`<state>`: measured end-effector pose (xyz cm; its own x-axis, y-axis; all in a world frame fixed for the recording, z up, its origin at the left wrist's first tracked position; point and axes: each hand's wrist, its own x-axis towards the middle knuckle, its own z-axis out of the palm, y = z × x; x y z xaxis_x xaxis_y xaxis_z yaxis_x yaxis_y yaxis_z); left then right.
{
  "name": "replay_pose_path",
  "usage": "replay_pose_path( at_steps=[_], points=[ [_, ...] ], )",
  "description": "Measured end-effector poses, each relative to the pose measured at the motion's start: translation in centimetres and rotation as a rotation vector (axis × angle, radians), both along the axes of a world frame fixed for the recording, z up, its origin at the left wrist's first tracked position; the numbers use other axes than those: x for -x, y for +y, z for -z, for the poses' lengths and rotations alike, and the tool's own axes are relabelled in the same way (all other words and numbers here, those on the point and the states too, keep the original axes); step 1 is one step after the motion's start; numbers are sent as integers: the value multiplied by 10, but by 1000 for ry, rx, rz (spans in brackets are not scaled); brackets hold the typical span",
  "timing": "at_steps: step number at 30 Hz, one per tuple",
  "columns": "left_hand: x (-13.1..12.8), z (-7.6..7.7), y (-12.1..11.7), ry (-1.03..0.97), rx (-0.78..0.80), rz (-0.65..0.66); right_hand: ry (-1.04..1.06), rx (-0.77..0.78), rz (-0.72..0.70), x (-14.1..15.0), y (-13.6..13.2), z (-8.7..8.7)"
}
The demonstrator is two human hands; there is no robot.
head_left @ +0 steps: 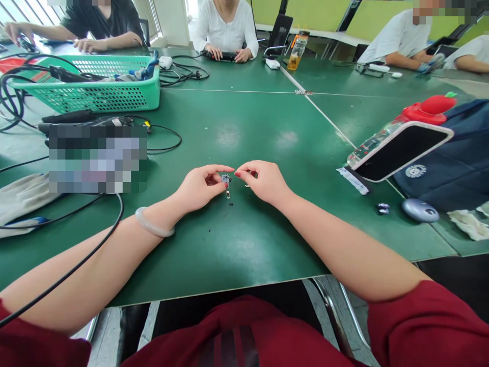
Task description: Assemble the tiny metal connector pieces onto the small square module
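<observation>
The left hand [198, 187] pinches a tiny grey part [225, 179] between thumb and forefinger, just above the green desk [244, 239]. The part is too small to tell its long axis or heading. The right hand [262, 181] has its fingertips pressed together, empty, just beside the part. Small black bits [228, 195] lie on the desk below.

Head-worn camera looks forward and down, close over the green table [267, 117].

- Left hand [200, 187]: bare, with a pale translucent bangle [153, 225] round the wrist
- Right hand [263, 181]: bare, red-painted nails
- Dark red sleeves [428, 326] end above the elbows
- Dark red garment [244, 331] over the lap, with dark stripes
</observation>
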<state>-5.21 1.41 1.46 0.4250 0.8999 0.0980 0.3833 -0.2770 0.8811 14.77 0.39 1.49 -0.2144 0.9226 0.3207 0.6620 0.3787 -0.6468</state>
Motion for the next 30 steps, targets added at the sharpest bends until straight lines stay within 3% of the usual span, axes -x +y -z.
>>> replay_pose_path(
  at_steps=[5,8,15,21,25,30],
  points=[
    [0,0,1,-73,60,-45,-168,189,25,-26,9,-1],
    [-2,0,2,-126,114,-67,-233,212,2,-29,10,1],
    [-1,2,2,-161,167,-67,-445,105,-49,-19,8,3],
    [2,4,4,33,49,-53,-611,-27,-96,-17,7,9],
    [3,3,4,143,-68,-89,-532,-73,-91,-10,1,7],
    [1,-1,0,183,-102,-65,-374,-211,-143,6,-11,0]
  ],
)
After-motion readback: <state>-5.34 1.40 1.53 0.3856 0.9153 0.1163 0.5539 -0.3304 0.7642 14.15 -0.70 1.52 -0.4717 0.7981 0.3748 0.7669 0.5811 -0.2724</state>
